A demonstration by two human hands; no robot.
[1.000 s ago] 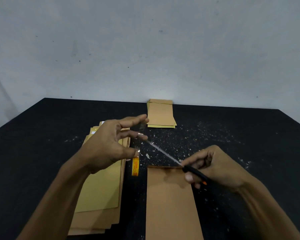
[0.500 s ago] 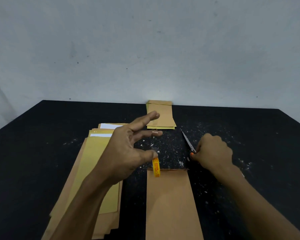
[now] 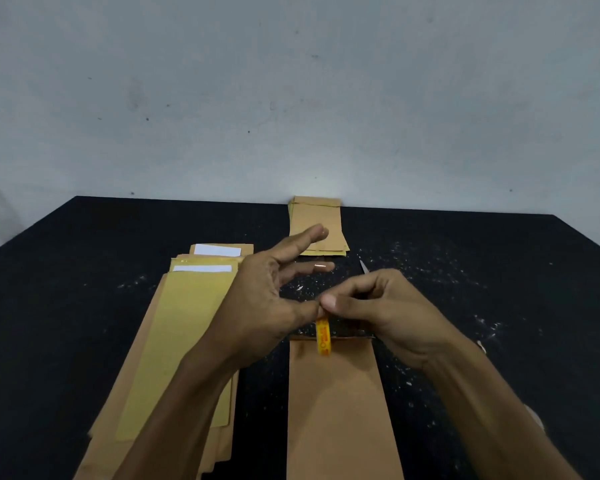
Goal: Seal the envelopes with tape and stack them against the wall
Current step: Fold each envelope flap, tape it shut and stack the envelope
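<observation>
A brown envelope (image 3: 336, 410) lies lengthwise in front of me on the black table (image 3: 66, 306). Just above its top edge hangs a small yellow-orange tape roll (image 3: 323, 337). My left hand (image 3: 264, 306) holds the roll at its top with the thumb, the other fingers spread and pointing right. My right hand (image 3: 388, 313) pinches at the top of the roll with thumb and forefinger, touching the left thumb. A short stack of brown envelopes (image 3: 317, 220) lies flat against the wall.
To the left lies a fanned pile of brown and yellow envelopes (image 3: 187, 323), partly under my left forearm. The blade tip of the scissors (image 3: 363, 266) shows on the table behind my right hand. White specks litter the dark tabletop.
My right hand has laid the scissors on the table and come to the tape roll. My left hand has carried the roll rightward over the envelope's top edge.
</observation>
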